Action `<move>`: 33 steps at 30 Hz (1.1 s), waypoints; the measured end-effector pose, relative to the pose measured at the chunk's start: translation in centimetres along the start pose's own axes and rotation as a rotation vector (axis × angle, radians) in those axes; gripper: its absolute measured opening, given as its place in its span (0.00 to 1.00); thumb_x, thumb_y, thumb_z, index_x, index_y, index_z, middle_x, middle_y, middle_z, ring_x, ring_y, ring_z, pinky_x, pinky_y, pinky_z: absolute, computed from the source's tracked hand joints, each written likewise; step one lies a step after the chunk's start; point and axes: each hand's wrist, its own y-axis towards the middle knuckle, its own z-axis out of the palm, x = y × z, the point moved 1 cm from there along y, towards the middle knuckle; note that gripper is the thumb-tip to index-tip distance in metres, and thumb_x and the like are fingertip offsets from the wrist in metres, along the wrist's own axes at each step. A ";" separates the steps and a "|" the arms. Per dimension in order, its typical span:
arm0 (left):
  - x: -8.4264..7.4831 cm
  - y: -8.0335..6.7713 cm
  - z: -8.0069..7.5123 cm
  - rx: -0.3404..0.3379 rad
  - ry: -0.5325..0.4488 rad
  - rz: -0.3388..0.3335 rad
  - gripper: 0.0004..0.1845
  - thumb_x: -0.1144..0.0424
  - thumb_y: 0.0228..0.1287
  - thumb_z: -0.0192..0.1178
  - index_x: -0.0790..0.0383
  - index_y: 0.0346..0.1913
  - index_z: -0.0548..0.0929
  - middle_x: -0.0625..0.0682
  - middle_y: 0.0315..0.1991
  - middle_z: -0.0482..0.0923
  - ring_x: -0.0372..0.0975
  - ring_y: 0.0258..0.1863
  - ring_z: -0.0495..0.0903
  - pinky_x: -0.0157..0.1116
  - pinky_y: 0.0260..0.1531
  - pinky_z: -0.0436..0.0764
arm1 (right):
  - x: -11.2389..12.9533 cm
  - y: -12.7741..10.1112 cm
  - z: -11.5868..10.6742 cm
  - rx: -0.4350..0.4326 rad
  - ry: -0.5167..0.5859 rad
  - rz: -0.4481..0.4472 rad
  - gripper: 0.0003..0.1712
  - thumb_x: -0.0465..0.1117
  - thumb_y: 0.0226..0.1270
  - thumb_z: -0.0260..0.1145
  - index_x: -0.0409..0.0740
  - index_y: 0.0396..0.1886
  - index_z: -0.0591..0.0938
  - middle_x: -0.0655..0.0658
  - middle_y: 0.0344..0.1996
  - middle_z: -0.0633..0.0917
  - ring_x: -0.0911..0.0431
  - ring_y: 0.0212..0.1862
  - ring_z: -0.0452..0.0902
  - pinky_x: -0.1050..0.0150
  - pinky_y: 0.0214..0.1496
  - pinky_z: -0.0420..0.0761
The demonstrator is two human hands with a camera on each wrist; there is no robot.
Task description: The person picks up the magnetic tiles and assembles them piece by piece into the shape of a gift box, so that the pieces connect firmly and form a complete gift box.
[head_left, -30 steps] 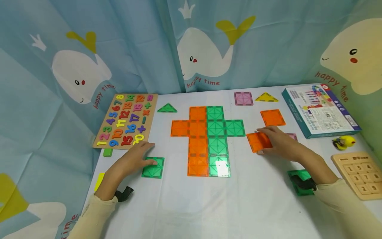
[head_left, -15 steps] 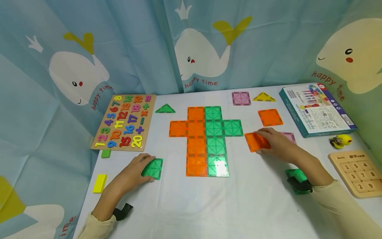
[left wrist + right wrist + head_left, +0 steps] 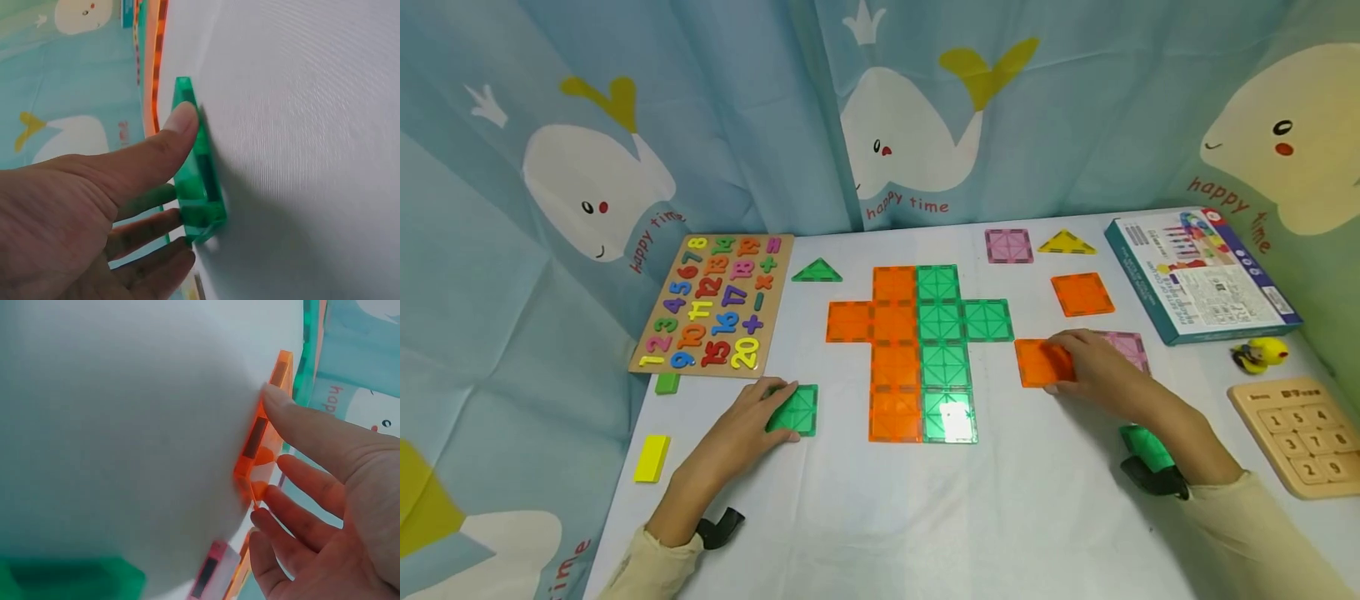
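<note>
Near the front-left part of the white table [image 3: 880, 517], your left hand [image 3: 741, 433] rests on a green square tile [image 3: 795, 410] that lies flat on the surface. The left wrist view shows your thumb [image 3: 178, 125] pressed along the tile's [image 3: 197, 181] near edge while the other fingers lie over its top, so the hand is loosely curved round the tile and grips it by the edges. Just to the right of this tile, with a narrow strip of table between them, lies a flat cross of orange and green tiles [image 3: 921, 350] at the middle of the table.

On the right side of that cross, your right hand [image 3: 1093, 367] covers the right half of an orange square tile [image 3: 1037, 362]. The right wrist view shows your thumb [image 3: 294, 419] set against the tile's [image 3: 262, 437] edge and your fingers reaching over its top face, so this hand too grips its tile by the edges, and the tile lies flat on the table. A pink tile [image 3: 1129, 346] lies just behind that hand, partly hidden by it.

Toward the back edge lie a green triangle [image 3: 817, 271], another pink square [image 3: 1009, 246], a yellow triangle [image 3: 1066, 243] and a loose orange square [image 3: 1082, 294]. A wooden number board [image 3: 715, 304] sits at the left edge, a printed box [image 3: 1198, 275] at the back-right corner, and a wooden keypad board [image 3: 1300, 433] at the right edge.
</note>
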 end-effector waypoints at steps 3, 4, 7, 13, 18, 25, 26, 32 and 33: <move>-0.3 0.8 0.3 -0.008 0.007 0.022 0.41 0.53 0.66 0.74 0.61 0.78 0.71 0.59 0.72 0.70 0.53 0.70 0.69 0.57 0.70 0.74 | 0.5 -0.4 0.4 -0.017 0.019 -0.020 0.36 0.44 0.67 0.78 0.34 0.69 0.75 0.26 0.69 0.72 0.30 0.68 0.65 0.28 0.70 0.69; -0.5 1.1 0.4 -0.011 0.007 0.030 0.41 0.52 0.66 0.74 0.61 0.78 0.71 0.59 0.72 0.70 0.53 0.70 0.69 0.57 0.70 0.74 | 0.7 -0.5 0.6 -0.022 0.023 -0.025 0.36 0.44 0.67 0.78 0.34 0.69 0.75 0.27 0.69 0.72 0.30 0.68 0.66 0.28 0.70 0.70; -1.1 1.9 0.8 -0.020 0.015 0.058 0.41 0.52 0.67 0.74 0.61 0.78 0.71 0.58 0.72 0.70 0.53 0.69 0.69 0.56 0.69 0.75 | 1.3 -0.6 0.9 -0.042 0.031 -0.041 0.35 0.43 0.66 0.79 0.35 0.68 0.76 0.27 0.68 0.73 0.31 0.67 0.67 0.29 0.70 0.71; -2.1 3.4 1.2 -0.041 0.027 0.103 0.40 0.52 0.68 0.73 0.61 0.78 0.72 0.58 0.72 0.70 0.53 0.71 0.69 0.55 0.69 0.75 | 2.4 -0.4 2.0 -0.088 0.027 -0.065 0.36 0.43 0.63 0.81 0.35 0.67 0.78 0.28 0.66 0.75 0.31 0.66 0.69 0.30 0.68 0.73; -3.0 4.7 1.6 -0.045 0.025 0.133 0.38 0.50 0.70 0.70 0.61 0.77 0.72 0.59 0.72 0.70 0.54 0.72 0.67 0.54 0.70 0.75 | 3.4 0.0 2.6 -0.110 0.040 -0.069 0.37 0.44 0.63 0.81 0.35 0.68 0.78 0.28 0.67 0.73 0.32 0.67 0.67 0.30 0.69 0.72; -3.8 6.9 1.9 -0.062 0.006 0.179 0.36 0.52 0.72 0.69 0.62 0.78 0.72 0.62 0.74 0.64 0.55 0.70 0.66 0.53 0.70 0.75 | 4.5 1.5 3.1 -0.114 0.059 -0.117 0.33 0.41 0.64 0.80 0.34 0.65 0.79 0.28 0.64 0.74 0.32 0.64 0.67 0.33 0.66 0.74; -3.9 7.2 1.9 -0.063 0.004 0.188 0.36 0.52 0.72 0.68 0.62 0.77 0.72 0.63 0.74 0.64 0.56 0.70 0.66 0.54 0.70 0.74 | 4.6 1.7 3.1 -0.116 0.058 -0.133 0.33 0.41 0.64 0.80 0.33 0.64 0.79 0.28 0.64 0.74 0.32 0.63 0.68 0.34 0.66 0.74; -4.1 8.3 1.8 -0.053 0.007 0.222 0.34 0.54 0.74 0.67 0.62 0.77 0.72 0.63 0.71 0.66 0.56 0.68 0.67 0.53 0.70 0.74 | 5.0 2.5 3.0 -0.143 -0.003 -0.159 0.32 0.41 0.62 0.81 0.36 0.63 0.82 0.30 0.63 0.76 0.33 0.64 0.66 0.35 0.63 0.72; -4.1 8.3 1.8 -0.052 0.011 0.226 0.34 0.54 0.74 0.67 0.62 0.77 0.72 0.63 0.71 0.67 0.56 0.68 0.67 0.53 0.70 0.74 | 5.0 2.5 3.0 -0.144 -0.011 -0.154 0.32 0.42 0.62 0.81 0.36 0.64 0.82 0.31 0.63 0.76 0.33 0.64 0.66 0.35 0.62 0.72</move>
